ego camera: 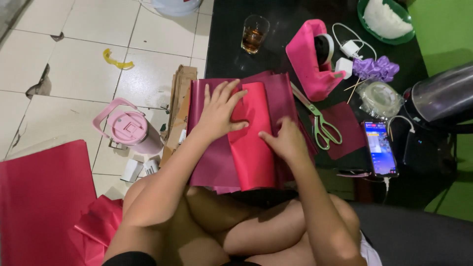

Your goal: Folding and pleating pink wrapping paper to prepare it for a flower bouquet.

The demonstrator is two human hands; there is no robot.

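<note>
While both hands press flat, left hand (220,112) spread, right hand (285,139) on red paper (253,152)

Crowded right, open strip ahead

I see bare desk (231,61) beyond the paper, with only the glass (254,33) standing there; rightward, scissors (318,118), pink tape dispenser (313,59) and phone (380,148) block my way.

two bare forearms lead to a left hand (220,111) and a right hand (286,140), with no rings, watch or sleeves visible. both knees and thighs are bare. a strip of dark fabric shows at the bottom edge.
</note>
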